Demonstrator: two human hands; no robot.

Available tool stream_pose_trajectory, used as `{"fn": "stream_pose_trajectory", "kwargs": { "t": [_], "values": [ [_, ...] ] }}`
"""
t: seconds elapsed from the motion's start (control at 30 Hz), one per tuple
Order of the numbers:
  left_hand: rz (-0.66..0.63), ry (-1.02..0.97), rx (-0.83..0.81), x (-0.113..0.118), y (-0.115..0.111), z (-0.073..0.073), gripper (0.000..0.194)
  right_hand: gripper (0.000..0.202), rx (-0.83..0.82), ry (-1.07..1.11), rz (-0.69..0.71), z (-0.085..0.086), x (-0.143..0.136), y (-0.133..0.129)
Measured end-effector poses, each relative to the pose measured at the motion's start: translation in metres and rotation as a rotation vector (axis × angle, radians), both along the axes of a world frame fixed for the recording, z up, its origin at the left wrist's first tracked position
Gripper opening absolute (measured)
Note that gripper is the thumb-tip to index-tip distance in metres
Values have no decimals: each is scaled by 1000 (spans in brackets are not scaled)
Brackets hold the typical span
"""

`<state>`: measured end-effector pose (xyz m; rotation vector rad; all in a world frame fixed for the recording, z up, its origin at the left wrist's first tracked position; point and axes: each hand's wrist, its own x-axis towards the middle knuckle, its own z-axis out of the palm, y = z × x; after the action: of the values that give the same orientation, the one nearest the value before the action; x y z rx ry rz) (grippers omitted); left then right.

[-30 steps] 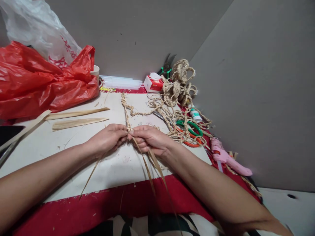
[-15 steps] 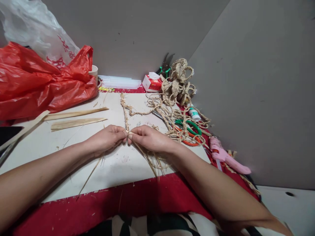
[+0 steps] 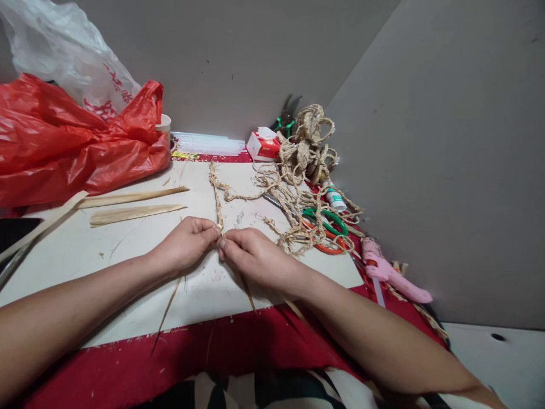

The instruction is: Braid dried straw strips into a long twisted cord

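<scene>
A straw-coloured braid (image 3: 218, 200) runs from the back of the white board (image 3: 204, 307) straight down to my two hands. My left hand (image 3: 193, 241) pinches its near end between thumb and fingers. Close beside it, my right hand (image 3: 251, 253) is closed on the strands just below, the fingertips of both hands almost touching. Loose strand ends (image 3: 168, 309) hang out beneath the hands toward the front of the board. Two flat pieces of dry husk (image 3: 138, 215) lie to the left of the braid. The exact crossing of strands is hidden by my fingers.
Coiled braided cord (image 3: 313, 150) piles up at the right, over green-handled scissors (image 3: 326, 220). A pink glue gun (image 3: 394, 275) lies at the right edge. Behind are a red tissue pack (image 3: 264, 146) and clear sticks (image 3: 208, 144). A red plastic bag (image 3: 80, 145) fills the left back.
My right hand has moved slightly down and turned, staying near the braid's end. The loose strand ends below have shifted. My left hand has stayed almost in place.
</scene>
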<state>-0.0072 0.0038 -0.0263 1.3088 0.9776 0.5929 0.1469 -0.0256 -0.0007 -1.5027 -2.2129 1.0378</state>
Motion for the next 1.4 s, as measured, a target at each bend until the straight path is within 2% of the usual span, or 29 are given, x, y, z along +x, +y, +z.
{"fn": "stream_pose_trajectory", "kwargs": {
  "t": [0.17, 0.27, 0.33, 0.43, 0.5, 0.53, 0.57, 0.6, 0.67, 0.73, 0.77, 0.8, 0.9, 0.97, 1.1, 1.23, 1.3, 1.4],
  "values": [
    [110, -42, -33, 2, -7, 1, 31, 31, 226, -350, -3, -8, -9, -11],
    [117, -72, -79, 2, -9, 2, 27, 29, 279, -508, 68, -7, -11, -16],
    [117, -68, -115, 3, -10, 3, 22, 26, 299, -557, 170, -3, -12, -22],
    [110, -59, -161, 3, -10, 5, 19, 18, 278, -575, 413, 10, -10, -34],
    [100, -68, -179, 3, -10, 7, 20, 14, 214, -510, 576, 22, -4, -40],
    [94, -76, -183, 2, -10, 8, 22, 12, 185, -449, 612, 29, 0, -41],
    [88, -87, -184, 2, -9, 8, 24, 12, 166, -376, 598, 34, 5, -40],
    [80, -101, -185, 1, -9, 9, 27, 17, 165, -298, 523, 38, 10, -37],
    [61, -137, -198, 0, -8, 9, 29, 30, 229, -160, 223, 41, 19, -25],
    [39, -174, -223, -1, -7, 10, 29, 33, 307, -45, -81, 35, 24, -8],
    [32, -188, -231, -1, -7, 10, 29, 33, 304, 15, -151, 29, 25, 0],
    [24, -194, -234, -1, -7, 10, 28, 34, 245, 80, -154, 22, 25, 7],
    [-3, -185, -215, -1, -6, 9, 27, 46, -120, 265, -8, 0, 20, 21],
    [-22, -161, -194, -1, -4, 8, 26, 47, -268, 333, 25, -10, 18, 25],
    [-79, -77, -134, -2, 0, 4, 26, 40, -429, 451, 11, -17, 20, 29],
    [-87, 59, 57, -5, 4, 4, 24, 45, -695, 683, -68, -21, 18, 30],
    [-134, 160, 144, -9, 6, 9, 23, 44, -747, 751, -139, -23, 14, 28],
    [-197, 359, 291, -15, 7, 19, 27, 36, -701, 773, -252, -25, 7, 23]
  ]
}}
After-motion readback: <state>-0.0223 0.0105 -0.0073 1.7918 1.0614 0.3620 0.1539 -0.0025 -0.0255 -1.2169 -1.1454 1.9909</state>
